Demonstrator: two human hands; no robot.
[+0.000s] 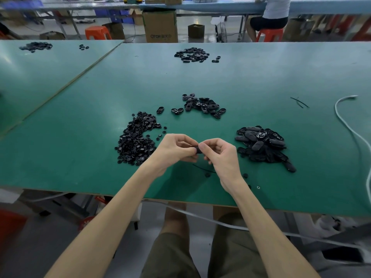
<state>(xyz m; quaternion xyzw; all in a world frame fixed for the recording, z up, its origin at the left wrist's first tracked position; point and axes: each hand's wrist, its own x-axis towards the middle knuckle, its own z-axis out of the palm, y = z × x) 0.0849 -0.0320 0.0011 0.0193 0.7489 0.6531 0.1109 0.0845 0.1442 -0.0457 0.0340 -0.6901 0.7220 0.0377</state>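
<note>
Black plastic piece (198,150) is pinched between both hands just above the green bench (90,101), close to its near edge. Its long axis seems to run side to side, from one hand to the other. Fingers hide most of it, so only a thin dark rim and a smooth, matt end show. The left hand (176,151) and right hand (222,155) each pinch it with curled fingers and thumb. Toward the left edge lies a heap of small round discs (136,141), and toward the right edge a heap of smooth oval shells (261,145).
</note>
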